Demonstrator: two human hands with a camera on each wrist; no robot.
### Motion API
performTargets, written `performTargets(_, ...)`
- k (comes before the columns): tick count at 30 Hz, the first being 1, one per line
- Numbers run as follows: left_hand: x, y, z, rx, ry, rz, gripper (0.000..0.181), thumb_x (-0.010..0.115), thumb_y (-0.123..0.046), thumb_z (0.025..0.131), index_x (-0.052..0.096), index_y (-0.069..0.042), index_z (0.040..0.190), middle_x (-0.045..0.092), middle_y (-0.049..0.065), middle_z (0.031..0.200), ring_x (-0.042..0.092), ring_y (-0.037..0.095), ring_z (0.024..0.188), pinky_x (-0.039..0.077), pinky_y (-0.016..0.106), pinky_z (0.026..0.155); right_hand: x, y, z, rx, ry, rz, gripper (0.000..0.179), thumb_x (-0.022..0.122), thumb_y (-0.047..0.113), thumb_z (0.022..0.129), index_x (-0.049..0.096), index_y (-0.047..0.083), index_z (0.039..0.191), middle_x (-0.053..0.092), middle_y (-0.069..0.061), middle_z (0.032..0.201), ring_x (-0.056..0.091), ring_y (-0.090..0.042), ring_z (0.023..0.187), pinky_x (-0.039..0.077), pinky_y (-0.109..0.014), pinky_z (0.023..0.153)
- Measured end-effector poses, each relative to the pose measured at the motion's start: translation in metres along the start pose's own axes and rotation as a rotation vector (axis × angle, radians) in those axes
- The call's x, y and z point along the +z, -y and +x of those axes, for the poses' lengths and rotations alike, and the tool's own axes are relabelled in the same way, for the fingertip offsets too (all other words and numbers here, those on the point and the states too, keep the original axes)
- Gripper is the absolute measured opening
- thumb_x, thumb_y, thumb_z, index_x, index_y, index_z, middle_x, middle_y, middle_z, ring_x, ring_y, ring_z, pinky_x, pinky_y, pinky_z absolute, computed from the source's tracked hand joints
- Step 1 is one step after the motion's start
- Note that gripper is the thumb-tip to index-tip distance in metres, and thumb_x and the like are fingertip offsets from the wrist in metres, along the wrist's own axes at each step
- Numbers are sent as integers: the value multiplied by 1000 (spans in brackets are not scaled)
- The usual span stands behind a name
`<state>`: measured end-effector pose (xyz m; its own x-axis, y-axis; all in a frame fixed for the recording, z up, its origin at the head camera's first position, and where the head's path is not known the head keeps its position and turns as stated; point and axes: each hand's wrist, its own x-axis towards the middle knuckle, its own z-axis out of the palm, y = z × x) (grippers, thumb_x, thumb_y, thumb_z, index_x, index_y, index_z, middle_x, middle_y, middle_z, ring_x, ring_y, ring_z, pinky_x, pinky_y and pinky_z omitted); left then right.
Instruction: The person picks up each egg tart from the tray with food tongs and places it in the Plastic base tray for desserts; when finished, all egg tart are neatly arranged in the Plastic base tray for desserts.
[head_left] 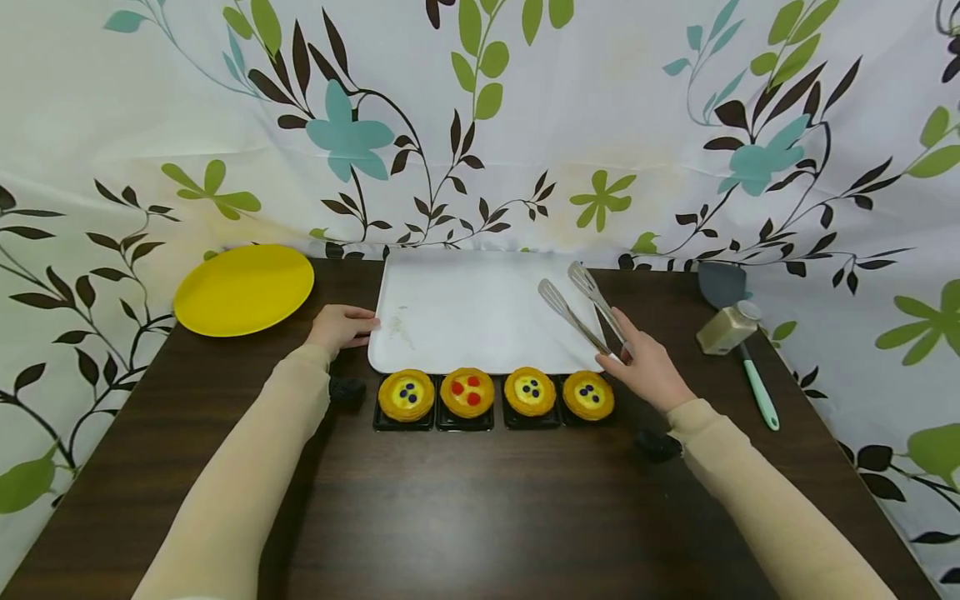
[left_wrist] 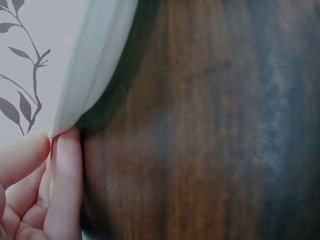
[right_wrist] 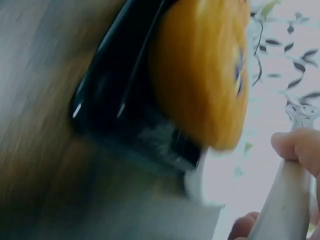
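My left hand [head_left: 339,327] pinches the left edge of a white rectangular tray [head_left: 480,308]; the left wrist view shows thumb and fingers on the rim [left_wrist: 95,60]. In my right hand [head_left: 647,367] is a pair of metal tongs [head_left: 557,298], held over the tray's right side with the slotted tips spread apart. Several egg tarts stand in a row along the tray's near edge, each on a black square holder. One tart [head_left: 467,392] has red dots; others, like the leftmost tart [head_left: 407,396], carry dark blue ones. The rightmost tart [head_left: 588,396] lies nearest my right hand.
A yellow oval plate [head_left: 243,290] is at the back left. On the right, a small seasoning jar [head_left: 726,328] lies across a spatula [head_left: 759,387] with a mint handle. Leaf-patterned cloth [head_left: 480,125] hangs behind and beside the dark wooden table [head_left: 450,517].
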<state>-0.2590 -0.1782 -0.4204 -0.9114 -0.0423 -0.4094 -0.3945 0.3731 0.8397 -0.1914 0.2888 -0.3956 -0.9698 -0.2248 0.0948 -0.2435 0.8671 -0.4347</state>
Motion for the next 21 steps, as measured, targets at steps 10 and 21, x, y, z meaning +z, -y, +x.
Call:
performTargets(10, -6, -1, 0, -3, 14, 1, 43, 59, -14, 94, 51, 3, 133, 51, 22, 132, 57, 27, 110, 55, 28, 84, -6, -35, 2, 132, -15, -26, 80, 64, 30, 88, 21, 1, 150, 49, -11, 73, 45, -22, 63, 37, -31, 58)
performTargets(21, -1, 0, 3, -24, 22, -14, 44, 60, -15, 94, 51, 3, 133, 50, 22, 133, 57, 26, 111, 55, 28, 85, -9, -59, 11, 327, 39, -7, 86, 57, 31, 88, 9, -4, 150, 49, -40, 121, 50, -51, 106, 41, -61, 94)
